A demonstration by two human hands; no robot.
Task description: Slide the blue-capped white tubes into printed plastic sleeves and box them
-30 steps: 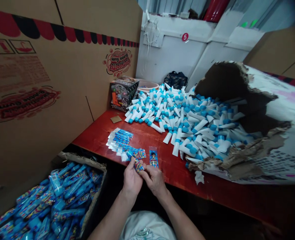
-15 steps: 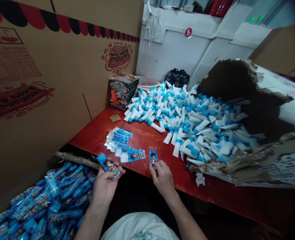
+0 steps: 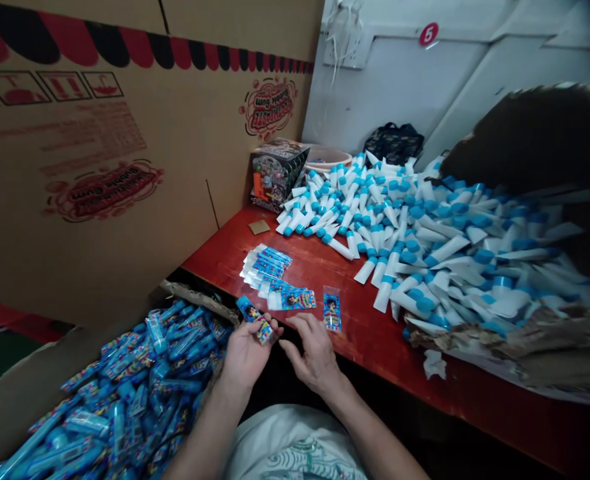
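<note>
Between the thumb and fingers of my left hand [image 3: 249, 347] is a blue-wrapped tube [image 3: 255, 320] with a cartoon print. Close beside it on the right, my right hand [image 3: 315, 352] has its thumb and fingers apart, holding nothing. One printed sleeve [image 3: 331, 311] lies by itself on the red table [image 3: 215, 260], just beyond my right hand. To its left, a fanned row of printed sleeves [image 3: 292, 299] with clear ends curves away from me. White tubes with blue caps [image 3: 375, 227] are heaped across the back and right of the table.
Many wrapped tubes [image 3: 119, 400] fill an open box at lower left. A large carton [image 3: 175, 133] walls the left side. A torn box [image 3: 515, 133] stands at right. Behind are a patterned box [image 3: 277, 175], a pink tub [image 3: 327, 156] and a dark bag [image 3: 393, 143].
My right hand has let go of the single sleeve and moved left toward my left hand, its fingers now apart. My left hand keeps the wrapped tube. The view has turned left.
</note>
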